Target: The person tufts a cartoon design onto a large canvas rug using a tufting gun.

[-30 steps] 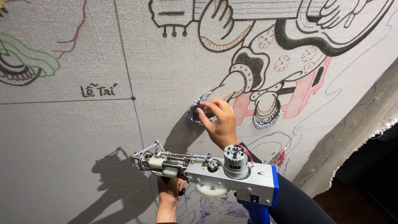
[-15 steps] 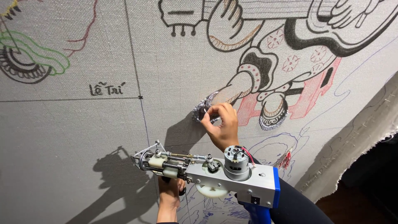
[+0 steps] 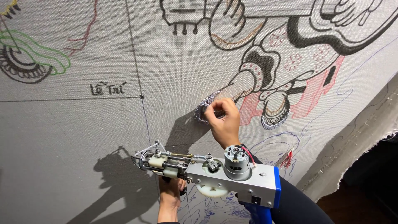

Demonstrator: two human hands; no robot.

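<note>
- The right hand [image 3: 224, 120] rests against the stretched grey backing cloth [image 3: 83, 174], fingers curled closed and pinching at a small grey tufted patch [image 3: 204, 108] at the foot of the drawn figure. Whether a loose strand sits between the fingertips cannot be told.
- The patch lies at about 11 o'clock from the right hand's knuckles, touching the fingertips, and at 12 o'clock above the tufting gun [image 3: 215, 174].
- The left hand [image 3: 171, 195] is closed around the tufting gun's lower grip, holding the tool level with its needle end [image 3: 143, 158] pointing to 9 o'clock, just clear of the cloth.
- For clean trimming or picking of pile, the pinch probably works best kept small and pulled straight away from the cloth; a sideways tug risks dragging neighbouring loops out.
- The tufting gun is best held apart from the cloth while the right hand works, with the needle end away from the right forearm.
- The red yarn tuft [image 3: 287, 158] at 3 o'clock from the gun's motor [image 3: 236, 157] sits near the right sleeve; the sleeve should stay off it.
- The drawn outlines in black, red and blue mark the fill borders; picking should stop at the patch's edge.
</note>
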